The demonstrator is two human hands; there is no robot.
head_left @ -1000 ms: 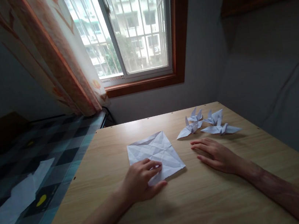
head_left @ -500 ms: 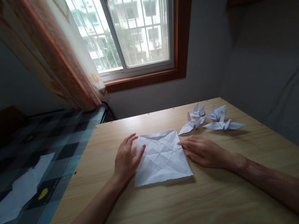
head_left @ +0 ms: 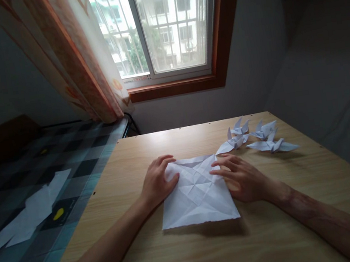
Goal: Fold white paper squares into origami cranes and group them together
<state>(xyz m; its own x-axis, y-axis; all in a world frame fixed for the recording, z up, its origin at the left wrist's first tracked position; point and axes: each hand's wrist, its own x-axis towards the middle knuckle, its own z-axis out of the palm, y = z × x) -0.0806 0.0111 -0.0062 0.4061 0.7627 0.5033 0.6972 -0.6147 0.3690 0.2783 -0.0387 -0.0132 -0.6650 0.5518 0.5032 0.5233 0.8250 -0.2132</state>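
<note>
A creased white square of paper (head_left: 199, 197) lies flat on the wooden table (head_left: 273, 230). My left hand (head_left: 158, 183) rests on its upper left corner, fingers curled over the edge. On the upper right edge sits my right hand (head_left: 242, 178), its fingers spread and touching the sheet. Neither hand has lifted the paper. Several folded white paper cranes (head_left: 255, 137) stand to the right, just beyond my right hand.
A bed with a dark checked cover (head_left: 39, 184) runs along the table's left side, with loose white paper sheets (head_left: 31, 209) on it. Behind the table are a barred window (head_left: 166, 23) and an orange curtain (head_left: 76, 58). A grey wall stands to the right.
The paper was turned square to me and pulled nearer. My left hand moved from its near corner to its far left corner; my right hand came from the bare table onto its right edge.
</note>
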